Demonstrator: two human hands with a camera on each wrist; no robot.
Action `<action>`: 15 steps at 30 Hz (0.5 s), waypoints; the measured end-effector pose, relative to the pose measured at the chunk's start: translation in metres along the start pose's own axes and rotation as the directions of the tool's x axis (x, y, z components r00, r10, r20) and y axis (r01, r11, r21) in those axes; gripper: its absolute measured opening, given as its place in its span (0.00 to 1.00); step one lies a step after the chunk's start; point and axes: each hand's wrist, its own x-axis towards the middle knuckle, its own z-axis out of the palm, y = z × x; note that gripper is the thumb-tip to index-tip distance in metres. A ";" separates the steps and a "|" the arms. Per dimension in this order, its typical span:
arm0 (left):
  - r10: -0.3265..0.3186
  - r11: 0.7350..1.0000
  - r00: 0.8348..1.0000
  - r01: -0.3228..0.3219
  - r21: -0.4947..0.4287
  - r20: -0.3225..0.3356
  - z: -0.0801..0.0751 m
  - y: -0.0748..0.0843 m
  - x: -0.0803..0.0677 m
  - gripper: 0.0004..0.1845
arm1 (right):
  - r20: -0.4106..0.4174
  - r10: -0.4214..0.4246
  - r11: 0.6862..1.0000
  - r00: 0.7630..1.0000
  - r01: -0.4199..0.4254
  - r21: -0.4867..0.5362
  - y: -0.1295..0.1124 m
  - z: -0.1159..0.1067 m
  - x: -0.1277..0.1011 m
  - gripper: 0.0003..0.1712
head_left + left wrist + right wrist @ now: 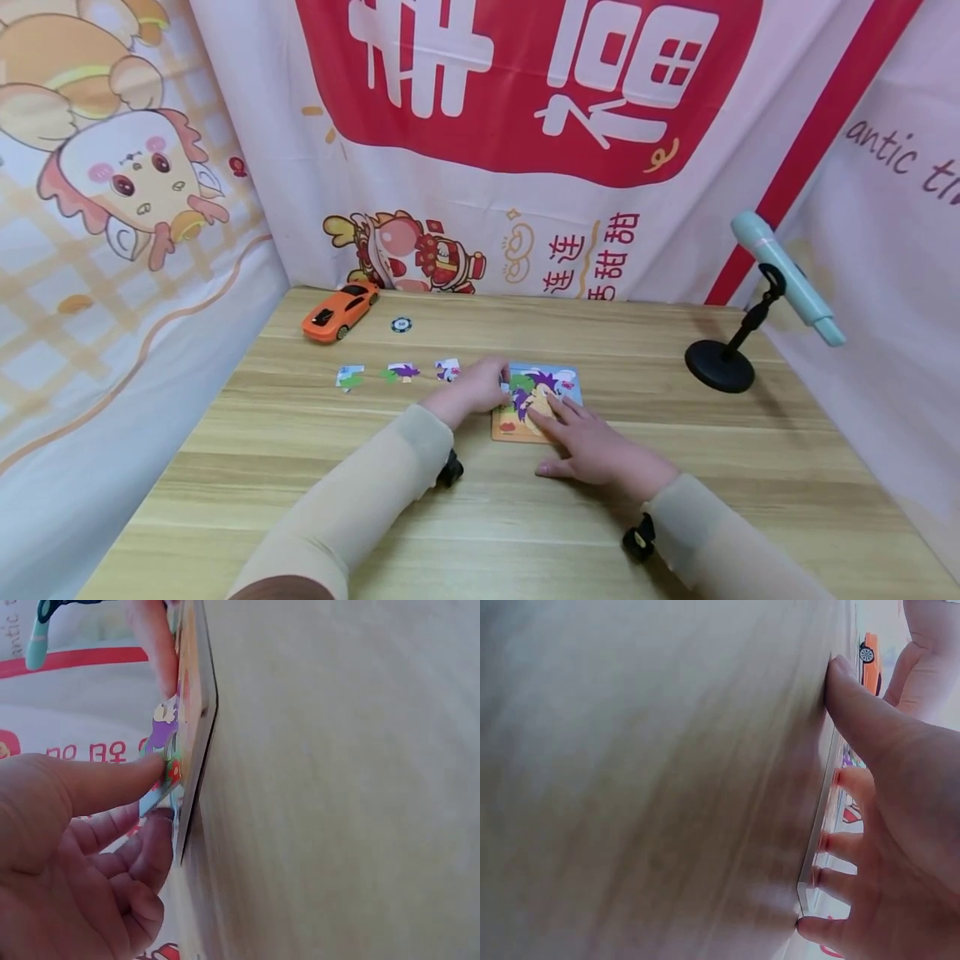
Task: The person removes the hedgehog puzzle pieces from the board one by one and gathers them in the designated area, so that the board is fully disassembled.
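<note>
Right hand [592, 450] lies flat, fingers straight, pressing the puzzle tray [510, 427] on the bench [480, 517]. Left hand [480, 385] pinches a piece [161, 776] at the tray's edge. Three loose pieces [397, 373] wait beyond; puzzle looks partly filled.

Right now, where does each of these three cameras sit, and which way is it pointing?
Head: on the person's head, looking down at the puzzle board on the table; both sleeves, left hand and right hand show.
Left wrist: low along the table; fingers pinch a puzzle piece.
Right wrist: low along the table; spread fingers rest there.
Head and right wrist share the orange toy car.
</note>
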 end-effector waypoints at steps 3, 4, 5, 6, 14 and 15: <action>0.006 0.995 1.000 -0.008 -0.097 -0.021 -0.001 -0.003 0.001 0.06 | 0.007 0.000 1.000 1.000 0.000 -0.006 -0.001 -0.002 0.000 0.48; 0.009 0.992 1.000 -0.012 -0.127 -0.027 -0.002 -0.004 0.001 0.05 | 0.009 0.005 1.000 1.000 -0.005 -0.008 -0.002 -0.002 0.001 0.48; 0.009 0.988 0.999 -0.013 -0.154 -0.033 -0.003 -0.005 0.001 0.04 | 0.013 0.011 1.000 1.000 -0.011 -0.010 -0.002 -0.003 0.001 0.48; 0.011 0.985 0.999 -0.017 -0.174 -0.038 -0.004 -0.005 0.000 0.03 | 0.015 0.017 1.000 1.000 -0.016 -0.013 -0.003 -0.004 0.001 0.49; 0.008 0.977 0.999 -0.015 -0.213 -0.032 -0.006 -0.005 -0.002 0.02 | 0.037 0.025 0.999 0.999 -0.023 -0.033 -0.005 -0.004 0.002 0.43; 0.005 0.977 1.000 -0.011 -0.214 -0.031 -0.006 -0.005 -0.002 0.02 | 0.036 0.026 0.999 0.999 -0.025 -0.028 -0.005 -0.005 0.002 0.43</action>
